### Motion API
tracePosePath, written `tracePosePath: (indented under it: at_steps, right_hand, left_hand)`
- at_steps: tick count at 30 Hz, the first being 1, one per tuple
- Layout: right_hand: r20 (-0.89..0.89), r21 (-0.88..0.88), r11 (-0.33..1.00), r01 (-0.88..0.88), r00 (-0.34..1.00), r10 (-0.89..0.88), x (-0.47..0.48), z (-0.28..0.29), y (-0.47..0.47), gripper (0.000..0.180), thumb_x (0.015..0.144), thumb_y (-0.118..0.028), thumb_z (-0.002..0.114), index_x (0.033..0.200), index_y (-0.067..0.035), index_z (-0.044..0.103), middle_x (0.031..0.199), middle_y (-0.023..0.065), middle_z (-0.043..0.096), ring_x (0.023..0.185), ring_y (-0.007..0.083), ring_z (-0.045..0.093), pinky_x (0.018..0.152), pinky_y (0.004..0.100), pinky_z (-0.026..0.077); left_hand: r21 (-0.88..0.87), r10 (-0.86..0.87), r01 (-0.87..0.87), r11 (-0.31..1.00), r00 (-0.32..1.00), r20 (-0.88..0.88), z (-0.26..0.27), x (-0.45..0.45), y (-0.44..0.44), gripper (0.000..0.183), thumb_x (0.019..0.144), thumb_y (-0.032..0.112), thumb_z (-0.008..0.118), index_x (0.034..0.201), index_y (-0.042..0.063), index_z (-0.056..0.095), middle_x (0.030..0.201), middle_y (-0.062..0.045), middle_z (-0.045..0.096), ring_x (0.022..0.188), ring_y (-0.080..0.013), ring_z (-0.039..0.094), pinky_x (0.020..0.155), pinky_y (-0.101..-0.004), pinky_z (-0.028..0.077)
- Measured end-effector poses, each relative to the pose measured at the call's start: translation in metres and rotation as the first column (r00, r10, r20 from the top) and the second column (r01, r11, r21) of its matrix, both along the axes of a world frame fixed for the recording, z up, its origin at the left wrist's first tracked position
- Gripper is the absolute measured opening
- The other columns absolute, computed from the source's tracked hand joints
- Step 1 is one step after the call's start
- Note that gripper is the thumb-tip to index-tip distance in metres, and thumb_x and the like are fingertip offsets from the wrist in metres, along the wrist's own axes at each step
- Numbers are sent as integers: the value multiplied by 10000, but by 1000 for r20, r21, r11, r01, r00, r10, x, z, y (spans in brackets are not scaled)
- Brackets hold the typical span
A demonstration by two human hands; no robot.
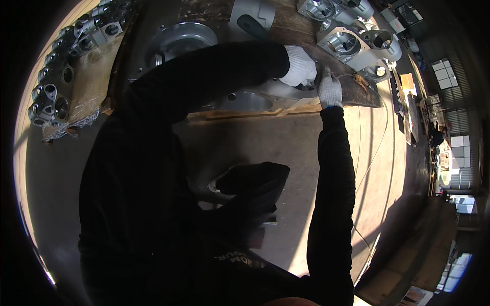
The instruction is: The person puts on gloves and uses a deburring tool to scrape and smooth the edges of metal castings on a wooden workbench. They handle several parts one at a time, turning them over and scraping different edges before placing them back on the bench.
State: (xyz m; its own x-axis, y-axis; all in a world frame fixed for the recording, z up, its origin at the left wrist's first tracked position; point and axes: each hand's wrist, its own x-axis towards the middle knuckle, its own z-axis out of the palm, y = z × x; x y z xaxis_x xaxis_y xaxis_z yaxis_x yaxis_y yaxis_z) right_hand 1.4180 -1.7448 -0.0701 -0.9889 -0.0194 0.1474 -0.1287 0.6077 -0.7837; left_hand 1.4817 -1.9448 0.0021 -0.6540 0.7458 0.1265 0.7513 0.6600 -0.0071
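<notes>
My left hand (300,67), in a white knit glove, is curled low over the opening of a grey metal casting (270,91). Its fingertips are hidden, so whatever they hold does not show. Close beside it, my right hand (330,90), gloved too, is at the casting's right end. Its fingers are bunched and point away from me; a grip cannot be made out. The casting lies at the near edge of a dark workbench (369,98). An orange-handled tool (360,81) rests on the bench just right of my right hand.
Several machined metal housings (344,44) stand at the bench's back right. A round metal part (187,36) and a dark oval object (250,26) lie behind my left arm. More housings (61,107) line a wooden pallet (90,82) at left. A cable (383,134) trails onto the floor.
</notes>
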Motion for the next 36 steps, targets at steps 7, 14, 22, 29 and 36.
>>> tracePosePath:
  at_steps: [7, 14, 22, 29, 36]
  right_hand:
    - [-29, 11, 999, 31, 999, -31, -4, -8, 11, 535, 1064, -400, 460, 1274, 51, 658, 1219, 267, 698, 1171, 379, 659, 993, 410, 482]
    - [-41, 78, 996, 31, 999, -28, 8, 7, 0, 554, 1067, -415, 415, 1275, 37, 658, 1220, 284, 685, 1193, 424, 635, 1003, 435, 479]
    - [-58, 115, 991, 64, 997, -58, -4, -2, 4, 573, 1046, -446, 454, 1235, 49, 673, 1209, 306, 675, 1192, 453, 623, 1000, 461, 480]
    - [-57, 177, 982, 69, 997, -60, 7, 6, 8, 547, 1047, -446, 457, 1229, 15, 689, 1204, 293, 682, 1196, 454, 617, 1008, 464, 480]
    - [-113, 209, 976, 65, 993, -42, 19, 11, 3, 505, 1045, -441, 434, 1201, -42, 702, 1148, 287, 682, 1148, 474, 614, 987, 500, 486]
  left_hand:
    - [-44, -136, 135, 990, 991, -13, 8, 3, -19, 117, 861, 189, 642, 880, 126, 739, 784, -94, 711, 762, -309, 710, 641, -442, 552]
    - [92, 264, -251, 964, 944, -195, -18, -14, 13, 172, 848, 197, 665, 904, 83, 781, 796, -121, 726, 779, -325, 728, 649, -454, 574]
    - [6, 19, -18, 1000, 982, -188, -9, -18, -1, 151, 817, 164, 686, 933, 162, 782, 807, -51, 722, 801, -293, 618, 778, -408, 482]
    - [6, -290, 298, 954, 934, -209, -6, -27, -9, 66, 849, 182, 671, 865, 161, 732, 768, -23, 691, 826, -257, 611, 788, -351, 458]
    - [-331, -450, 371, 868, 869, -206, 17, -15, -38, 148, 790, 112, 694, 724, 195, 592, 796, 57, 637, 920, -139, 609, 947, -289, 424]
